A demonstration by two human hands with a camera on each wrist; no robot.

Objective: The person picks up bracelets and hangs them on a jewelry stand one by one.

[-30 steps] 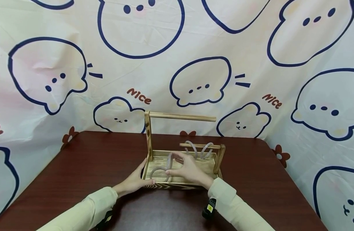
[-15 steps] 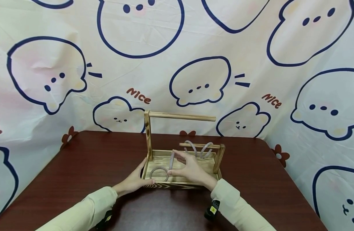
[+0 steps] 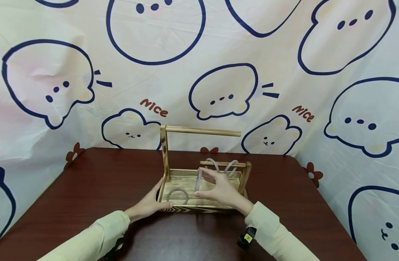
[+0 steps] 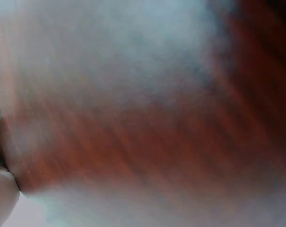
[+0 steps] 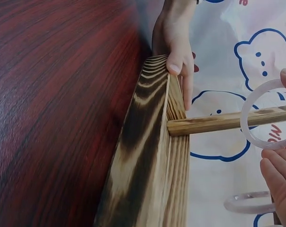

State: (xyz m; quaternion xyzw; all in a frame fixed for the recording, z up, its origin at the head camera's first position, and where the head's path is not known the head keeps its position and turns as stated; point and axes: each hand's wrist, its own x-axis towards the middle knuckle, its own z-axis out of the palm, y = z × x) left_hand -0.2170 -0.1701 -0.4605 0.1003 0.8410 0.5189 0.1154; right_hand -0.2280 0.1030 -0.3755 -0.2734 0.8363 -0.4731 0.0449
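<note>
Since a second ago, the right hand [image 3: 220, 188] has carried the held ring [image 3: 197, 181] toward 3 o'clock. Then the ring overlapped the flat ring [image 3: 177, 189] in view; now a gap shows between them, and it appears more nearly edge-on. It is over the middle of the tray [image 3: 186, 182], pinched across its width, thumb at its 6 o'clock side and fingertips at 12. The left hand [image 3: 148, 204] has not shifted: it grips the tray's 8 o'clock corner, thumb on the front edge, fingers along the outer side. The hands are well apart.

The flat ring lies where it lay, toward 7 o'clock on the tray floor. Toward 1 o'clock, the hung rings [image 3: 214, 164] circle the short bar [image 3: 221, 164] as before, now just beyond the right hand's fingers. The long bar [image 3: 202, 131] rises at 12 o'clock.
</note>
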